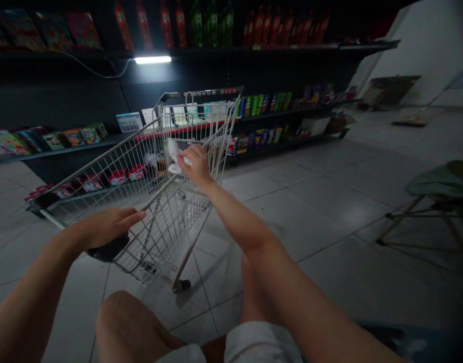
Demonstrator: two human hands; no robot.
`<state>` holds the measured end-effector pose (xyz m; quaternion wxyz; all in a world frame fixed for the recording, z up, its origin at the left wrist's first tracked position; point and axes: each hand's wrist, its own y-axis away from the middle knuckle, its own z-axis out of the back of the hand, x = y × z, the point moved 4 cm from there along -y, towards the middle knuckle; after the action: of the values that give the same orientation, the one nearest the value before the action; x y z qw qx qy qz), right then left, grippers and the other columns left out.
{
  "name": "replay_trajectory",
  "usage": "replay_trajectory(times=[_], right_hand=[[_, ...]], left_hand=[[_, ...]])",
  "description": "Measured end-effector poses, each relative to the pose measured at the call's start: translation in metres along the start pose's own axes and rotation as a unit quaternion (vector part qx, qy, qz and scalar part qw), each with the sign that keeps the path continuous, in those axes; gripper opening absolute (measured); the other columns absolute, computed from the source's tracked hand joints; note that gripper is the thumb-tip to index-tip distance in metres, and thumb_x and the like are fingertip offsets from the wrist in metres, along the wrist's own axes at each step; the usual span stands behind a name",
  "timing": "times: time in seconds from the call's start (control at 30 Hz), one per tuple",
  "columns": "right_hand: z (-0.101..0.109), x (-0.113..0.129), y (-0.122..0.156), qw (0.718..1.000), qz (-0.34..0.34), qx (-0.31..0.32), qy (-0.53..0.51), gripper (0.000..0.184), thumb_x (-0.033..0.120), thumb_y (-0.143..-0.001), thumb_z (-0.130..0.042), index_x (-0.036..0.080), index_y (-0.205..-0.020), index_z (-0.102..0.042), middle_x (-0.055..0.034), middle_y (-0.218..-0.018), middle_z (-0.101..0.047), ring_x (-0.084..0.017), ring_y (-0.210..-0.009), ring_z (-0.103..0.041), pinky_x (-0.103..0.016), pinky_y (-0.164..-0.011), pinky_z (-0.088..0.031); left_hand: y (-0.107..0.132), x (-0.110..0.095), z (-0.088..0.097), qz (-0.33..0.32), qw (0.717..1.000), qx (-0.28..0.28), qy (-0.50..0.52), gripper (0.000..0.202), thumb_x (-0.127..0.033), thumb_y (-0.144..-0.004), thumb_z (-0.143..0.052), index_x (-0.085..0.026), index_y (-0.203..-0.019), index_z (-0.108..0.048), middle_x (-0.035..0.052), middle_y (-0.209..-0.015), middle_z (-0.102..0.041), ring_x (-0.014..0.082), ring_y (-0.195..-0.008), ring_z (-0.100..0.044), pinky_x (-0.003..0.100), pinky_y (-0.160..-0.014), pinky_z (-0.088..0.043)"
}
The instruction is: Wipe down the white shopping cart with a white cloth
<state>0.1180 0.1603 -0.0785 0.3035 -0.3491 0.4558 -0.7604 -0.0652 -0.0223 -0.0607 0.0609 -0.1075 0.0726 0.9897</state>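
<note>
A wire shopping cart [167,222] stands at 11 o'clock from the person's lap, its mesh pale grey, with black corner pieces, a dark handle bar [201,94] at the far end and a small black wheel [185,284] nearest. At 12 o'clock the right hand [196,164] pinches a crumpled white cloth [174,149] at the rim. Between 10 and 11, the left hand [108,227] lies over the near rim, fingers nearly straight; whether it grips cannot be told. Pale tiles with dark joints make the floor [310,206]. Across 12 o'clock runs dark shelving [224,70] with red bottles [269,26], green bottles [212,26] and packets, lit by a white tube lamp [153,59]. At 2 o'clock stands a folding stool [441,182] with greenish fabric; beyond it, a pale wall [438,55].
</note>
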Motion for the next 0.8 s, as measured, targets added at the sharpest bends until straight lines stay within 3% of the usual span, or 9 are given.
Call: replay_trajectory(times=[0.13, 0.27, 0.33, 0.4, 0.5, 0.57, 0.67, 0.73, 0.8], right_hand=[[-0.028, 0.076, 0.056, 0.997, 0.007, -0.038, -0.073, 0.019, 0.04, -0.091, -0.059, 0.023, -0.083, -0.065, -0.0038, -0.09, -0.058, -0.019, -0.099, -0.052, -0.038, -0.097, -0.042], [-0.048, 0.101, 0.09, 0.988, 0.098, 0.074, -0.094, 0.014, 0.044, -0.087, -0.064, 0.03, -0.088, -0.069, -0.0034, -0.104, -0.061, -0.021, -0.11, -0.051, -0.039, -0.104, -0.041], [-0.052, 0.078, 0.093, 0.973, 0.152, 0.145, -0.095, 0.015, 0.045, -0.089, -0.061, 0.033, -0.089, -0.069, -0.002, -0.111, -0.062, -0.021, -0.113, -0.051, -0.039, -0.104, -0.042], [-0.052, 0.035, 0.084, 0.976, 0.121, 0.161, -0.077, 0.015, 0.041, -0.09, -0.059, 0.029, -0.09, -0.069, -0.004, -0.117, -0.061, -0.023, -0.115, -0.051, -0.041, -0.106, -0.041], [-0.049, -0.029, 0.06, 0.991, -0.114, 0.063, -0.021, 0.016, 0.03, -0.09, -0.054, 0.02, -0.094, -0.066, -0.0121, -0.122, -0.055, -0.026, -0.12, -0.049, -0.045, -0.107, -0.039], [-0.053, -0.04, 0.056, 0.96, -0.28, -0.008, -0.006, 0.024, 0.022, -0.091, -0.045, 0.015, -0.105, -0.062, -0.0162, -0.122, -0.052, -0.026, -0.122, -0.048, -0.046, -0.106, -0.04], [-0.072, 0.001, 0.073, 0.936, -0.351, -0.032, -0.019, 0.029, 0.018, -0.092, -0.038, 0.012, -0.111, -0.06, -0.019, -0.125, -0.05, -0.025, -0.126, -0.047, -0.044, -0.106, -0.039], [-0.085, 0.041, 0.097, 0.958, -0.284, -0.017, -0.037, 0.023, 0.021, -0.091, -0.044, 0.014, -0.103, -0.063, -0.0175, -0.127, -0.052, -0.025, -0.127, -0.046, -0.044, -0.108, -0.038], [-0.094, 0.071, 0.127, 0.985, -0.155, 0.034, -0.068, 0.016, 0.025, -0.09, -0.052, 0.019, -0.093, -0.067, -0.0139, -0.124, -0.057, -0.025, -0.122, -0.05, -0.044, -0.107, -0.039]], left_hand=[[-0.014, -0.004, -0.005, 0.033, 0.999, 0.002, 0.041, 0.047, -0.058, -0.086, -0.033, -0.019, -0.093, -0.058, 0.0091, -0.08, -0.071, 0.0238, -0.072, -0.069, 0.033, -0.064, -0.053], [-0.009, 0.014, -0.01, 0.039, 0.995, 0.0, 0.089, 0.034, -0.049, -0.083, -0.037, -0.02, -0.094, -0.052, 0.0079, -0.079, -0.072, 0.0229, -0.068, -0.07, 0.033, -0.062, -0.054], [0.0, 0.029, -0.007, 0.036, 0.997, -0.017, 0.06, 0.029, -0.049, -0.081, -0.043, -0.022, -0.091, -0.049, 0.0056, -0.075, -0.072, 0.0227, -0.067, -0.07, 0.032, -0.061, -0.053], [0.009, 0.042, -0.005, 0.044, 0.998, -0.025, 0.034, 0.029, -0.052, -0.08, -0.047, -0.023, -0.085, -0.045, 0.004, -0.069, -0.071, 0.0225, -0.064, -0.07, 0.03, -0.058, -0.051], [0.015, 0.055, -0.004, 0.063, 0.997, -0.017, 0.044, 0.034, -0.057, -0.081, -0.045, -0.024, -0.079, -0.041, 0.0043, -0.066, -0.07, 0.0221, -0.063, -0.07, 0.03, -0.056, -0.05], [0.015, 0.058, -0.004, 0.068, 0.997, -0.014, 0.046, 0.036, -0.06, -0.082, -0.043, -0.024, -0.079, -0.041, 0.0046, -0.065, -0.069, 0.0221, -0.063, -0.07, 0.03, -0.057, -0.05], [0.014, 0.057, -0.004, 0.062, 0.997, -0.015, 0.035, 0.038, -0.062, -0.083, -0.041, -0.024, -0.079, -0.039, 0.0046, -0.066, -0.067, 0.0218, -0.062, -0.07, 0.03, -0.056, -0.049], [0.014, 0.055, -0.003, 0.058, 0.998, -0.017, 0.024, 0.038, -0.061, -0.083, -0.041, -0.024, -0.078, -0.038, 0.0046, -0.066, -0.066, 0.0217, -0.062, -0.069, 0.03, -0.055, -0.047], [0.015, 0.054, -0.002, 0.059, 0.998, -0.02, 0.015, 0.035, -0.058, -0.084, -0.042, -0.024, -0.078, -0.038, 0.0042, -0.066, -0.065, 0.0212, -0.062, -0.069, 0.029, -0.055, -0.046]])
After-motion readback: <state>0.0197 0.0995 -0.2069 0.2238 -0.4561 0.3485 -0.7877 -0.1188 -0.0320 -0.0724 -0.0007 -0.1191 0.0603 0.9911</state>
